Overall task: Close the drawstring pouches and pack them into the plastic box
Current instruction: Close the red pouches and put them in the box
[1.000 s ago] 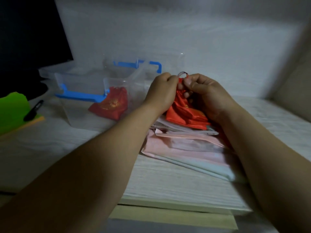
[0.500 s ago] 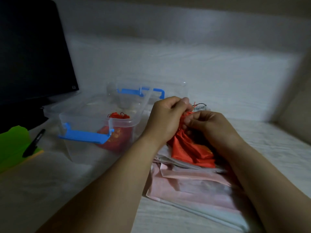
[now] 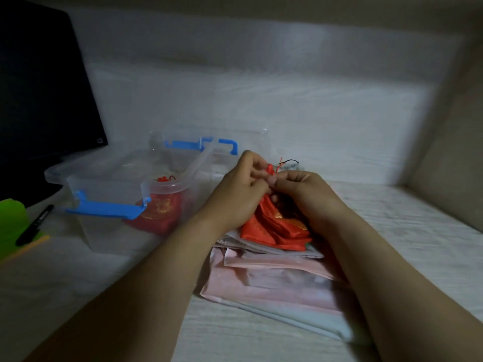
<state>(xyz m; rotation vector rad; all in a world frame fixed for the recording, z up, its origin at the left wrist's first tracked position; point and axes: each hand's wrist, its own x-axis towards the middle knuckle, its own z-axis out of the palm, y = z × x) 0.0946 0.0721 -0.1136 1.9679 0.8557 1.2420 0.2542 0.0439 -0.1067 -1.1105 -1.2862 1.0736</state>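
My left hand (image 3: 239, 186) and my right hand (image 3: 304, 193) meet at the centre, both pinching the gathered neck of a red drawstring pouch (image 3: 271, 224) with gold print. Its thin cord (image 3: 286, 163) sticks up above my fingers. The pouch body hangs down onto a stack of flat pink and white packets (image 3: 271, 278). To the left stands the clear plastic box (image 3: 109, 189) with blue latches, open at the top. Another red pouch (image 3: 156, 210) lies inside it against the right wall.
A clear lid with a blue handle (image 3: 209, 145) lies behind the box. A black pen (image 3: 34, 226) rests on a green pad (image 3: 10, 226) at the left edge. A dark monitor (image 3: 39, 87) stands at the back left. A beige wall closes the right side.
The view has tilted up, so hands and box sit lower in frame. My fingers have worked along the pouch neck, and the cord end now sticks out above them.
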